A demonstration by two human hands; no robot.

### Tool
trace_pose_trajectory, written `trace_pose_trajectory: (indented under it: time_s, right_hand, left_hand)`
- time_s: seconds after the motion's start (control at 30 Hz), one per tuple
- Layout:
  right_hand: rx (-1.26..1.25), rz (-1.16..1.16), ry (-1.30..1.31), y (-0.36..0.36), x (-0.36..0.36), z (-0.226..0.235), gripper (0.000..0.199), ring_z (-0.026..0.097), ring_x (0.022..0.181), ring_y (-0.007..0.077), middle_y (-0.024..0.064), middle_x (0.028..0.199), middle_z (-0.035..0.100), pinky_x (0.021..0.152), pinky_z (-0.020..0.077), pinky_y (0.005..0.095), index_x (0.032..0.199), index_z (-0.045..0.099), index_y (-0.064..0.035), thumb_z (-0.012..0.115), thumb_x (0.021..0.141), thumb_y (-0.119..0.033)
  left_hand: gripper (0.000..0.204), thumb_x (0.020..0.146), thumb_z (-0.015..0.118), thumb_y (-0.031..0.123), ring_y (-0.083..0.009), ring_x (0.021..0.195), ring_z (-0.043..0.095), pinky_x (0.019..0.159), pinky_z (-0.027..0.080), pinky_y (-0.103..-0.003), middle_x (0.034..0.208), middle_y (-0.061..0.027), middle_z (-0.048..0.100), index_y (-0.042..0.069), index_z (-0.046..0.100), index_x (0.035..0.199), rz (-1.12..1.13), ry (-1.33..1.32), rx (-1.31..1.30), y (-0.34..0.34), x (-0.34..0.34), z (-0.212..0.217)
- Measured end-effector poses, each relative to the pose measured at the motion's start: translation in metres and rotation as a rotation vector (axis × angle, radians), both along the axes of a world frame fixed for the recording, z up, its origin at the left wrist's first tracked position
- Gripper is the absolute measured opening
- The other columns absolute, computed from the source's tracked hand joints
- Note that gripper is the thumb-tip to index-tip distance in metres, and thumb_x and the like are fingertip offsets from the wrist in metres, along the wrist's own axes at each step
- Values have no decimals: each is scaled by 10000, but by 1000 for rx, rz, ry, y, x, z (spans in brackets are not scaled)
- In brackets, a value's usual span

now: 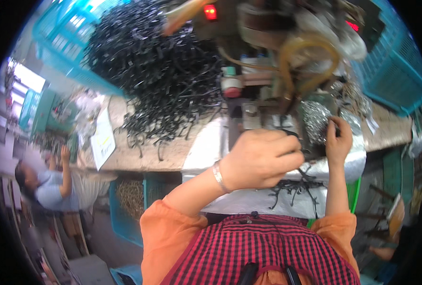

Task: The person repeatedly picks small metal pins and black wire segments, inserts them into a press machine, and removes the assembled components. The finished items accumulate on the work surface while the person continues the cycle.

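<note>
Black strips (154,71): big heap on counter (130,159), small bunch on silvery sheet (239,202) by the hands | left hand (263,159): fingers curled narrow, can't tell if holding | right hand (339,142): fingers narrow beside silvery bits (315,118), hold unclear

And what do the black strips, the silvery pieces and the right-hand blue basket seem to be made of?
Black strips: probably glossy plastic or rubber; they curl and catch light.
Silvery pieces: likely shiny metal, from their glints.
Blue basket: apparently moulded plastic, semi-gloss, with regular slotted walls.
</note>
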State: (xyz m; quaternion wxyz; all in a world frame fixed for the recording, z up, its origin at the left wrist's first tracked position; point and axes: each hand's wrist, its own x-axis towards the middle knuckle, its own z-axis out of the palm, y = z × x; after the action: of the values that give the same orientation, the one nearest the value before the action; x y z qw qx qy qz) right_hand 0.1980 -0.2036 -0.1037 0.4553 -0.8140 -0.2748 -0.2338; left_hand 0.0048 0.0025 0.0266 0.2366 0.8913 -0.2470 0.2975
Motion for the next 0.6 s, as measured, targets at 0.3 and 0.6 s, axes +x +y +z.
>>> trace_pose_trajectory:
  time_s: [0.3, 0.6]
  right_hand:
    - [167, 86, 275, 0, -15, -3, 149, 649, 884, 141, 76, 982, 715, 815, 510, 284, 1051, 711, 4, 665, 917, -42]
    - [151, 216, 281, 36, -39, 34, 146, 658, 868, 157, 73, 944, 722, 841, 492, 274, 1007, 731, -1, 713, 865, -30]
  left_hand:
    - [239, 795, 727, 80, -235, 927, 675, 948, 539, -451, 1191, -112, 703, 72, 706, 1032, 517, -372, 0, 0, -53, -66]
    - [184, 736, 810, 196, -281, 1001, 551, 852, 436, -414, 997, -66, 620, 100, 731, 872, 1370, 185, 173, 139, -69, -69]
